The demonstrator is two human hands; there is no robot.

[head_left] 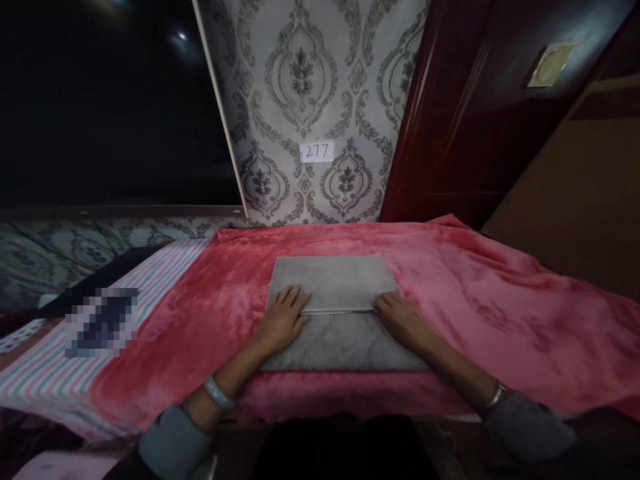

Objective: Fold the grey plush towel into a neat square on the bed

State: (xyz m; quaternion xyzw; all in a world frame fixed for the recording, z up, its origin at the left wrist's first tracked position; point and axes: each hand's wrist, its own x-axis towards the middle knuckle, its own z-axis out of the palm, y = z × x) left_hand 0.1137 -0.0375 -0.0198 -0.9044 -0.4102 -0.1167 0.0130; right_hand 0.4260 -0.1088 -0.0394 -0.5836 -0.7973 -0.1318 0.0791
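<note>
A grey towel or similar soft cloth (345, 343) lies on a red-pink plush blanket, with its far part folded into a flap. The flap's near edge runs across the middle of the cloth. My left hand (285, 319) rests flat on the left side, fingers apart and the thumb by the flap's edge. On the right, my right hand (403, 320) has its fingers curled together at the flap's corner. Its fingertips press on the cloth edge there, and the thumb is mostly hidden.
The red-pink blanket (480, 320) covers the table, with loose folds at the right. A striped cloth (173, 267) and a blurred-out dark object (101, 323) lie at the left. Behind stand a large dark screen (110, 113), a patterned wall with a "277" label (317, 152), and a dark red panel (450, 113).
</note>
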